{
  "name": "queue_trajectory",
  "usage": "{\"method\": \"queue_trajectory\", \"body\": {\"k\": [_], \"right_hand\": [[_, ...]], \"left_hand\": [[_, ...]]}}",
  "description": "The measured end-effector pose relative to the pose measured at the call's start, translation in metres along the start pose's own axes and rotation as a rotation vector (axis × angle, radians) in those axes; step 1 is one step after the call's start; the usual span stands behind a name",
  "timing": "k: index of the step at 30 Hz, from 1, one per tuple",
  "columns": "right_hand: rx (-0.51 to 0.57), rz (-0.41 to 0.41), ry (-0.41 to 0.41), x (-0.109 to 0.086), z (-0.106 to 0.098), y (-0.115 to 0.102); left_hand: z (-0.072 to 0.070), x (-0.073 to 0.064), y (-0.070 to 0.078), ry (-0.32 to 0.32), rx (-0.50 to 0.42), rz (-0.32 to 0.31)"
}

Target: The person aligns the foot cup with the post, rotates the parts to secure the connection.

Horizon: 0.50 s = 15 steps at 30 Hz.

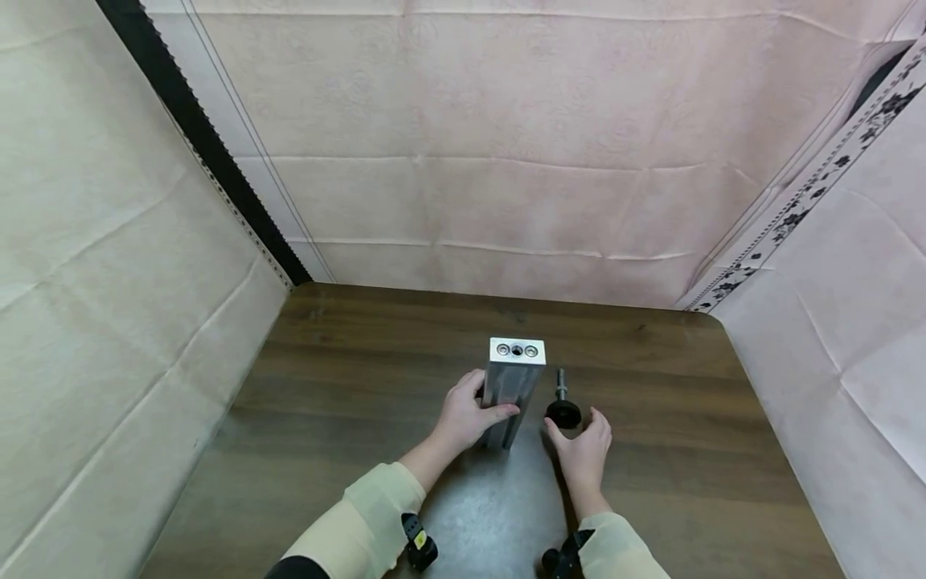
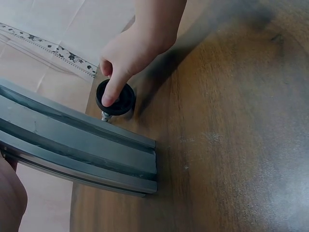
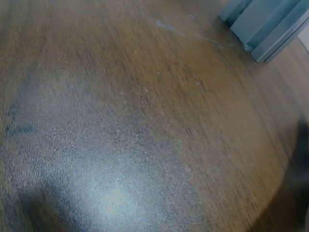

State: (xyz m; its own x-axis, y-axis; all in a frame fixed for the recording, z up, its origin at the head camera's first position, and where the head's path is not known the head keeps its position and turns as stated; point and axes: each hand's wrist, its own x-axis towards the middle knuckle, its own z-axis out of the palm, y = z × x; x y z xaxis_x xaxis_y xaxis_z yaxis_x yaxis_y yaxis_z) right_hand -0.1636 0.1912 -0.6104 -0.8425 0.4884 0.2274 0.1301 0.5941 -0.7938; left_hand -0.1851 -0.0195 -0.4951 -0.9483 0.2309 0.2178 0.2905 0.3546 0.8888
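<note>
A curtained-off work booth; creased pale hangings [image 1: 506, 201] enclose a wood-grain tabletop [image 1: 362, 370] on three sides; a floral border [image 1: 803, 205] edges one; the wider room is hidden.

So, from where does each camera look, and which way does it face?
On head: forward, down over the table; left hand, right hand, sleeves show.
On left wrist: faces the metal profile and black disc; both hands partly show.
On right wrist: faces table, profile's end top right; no hand clear.
Head and left wrist share profile, disc, both hands.
</note>
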Motion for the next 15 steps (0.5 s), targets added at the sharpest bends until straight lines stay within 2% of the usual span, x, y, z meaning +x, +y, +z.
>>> {"method": "queue_trajectory", "body": {"k": [6, 11, 15], "right_hand": [[-0.003, -0.054, 0.042, -0.001, 0.006, 0.006], [0.014, -0.073, 0.104, -0.003, 0.012, 0.005], [0.004, -0.071, 0.115, -0.004, 0.018, 0.004]], "left_hand": [[0.002, 0.0, -0.002, 0.0, 0.005, -0.018], [0.002, 0.001, -0.001, -0.012, -0.004, 0.009], [-0.001, 0.0, -0.002, -0.022, -0.015, 0.015]]}}
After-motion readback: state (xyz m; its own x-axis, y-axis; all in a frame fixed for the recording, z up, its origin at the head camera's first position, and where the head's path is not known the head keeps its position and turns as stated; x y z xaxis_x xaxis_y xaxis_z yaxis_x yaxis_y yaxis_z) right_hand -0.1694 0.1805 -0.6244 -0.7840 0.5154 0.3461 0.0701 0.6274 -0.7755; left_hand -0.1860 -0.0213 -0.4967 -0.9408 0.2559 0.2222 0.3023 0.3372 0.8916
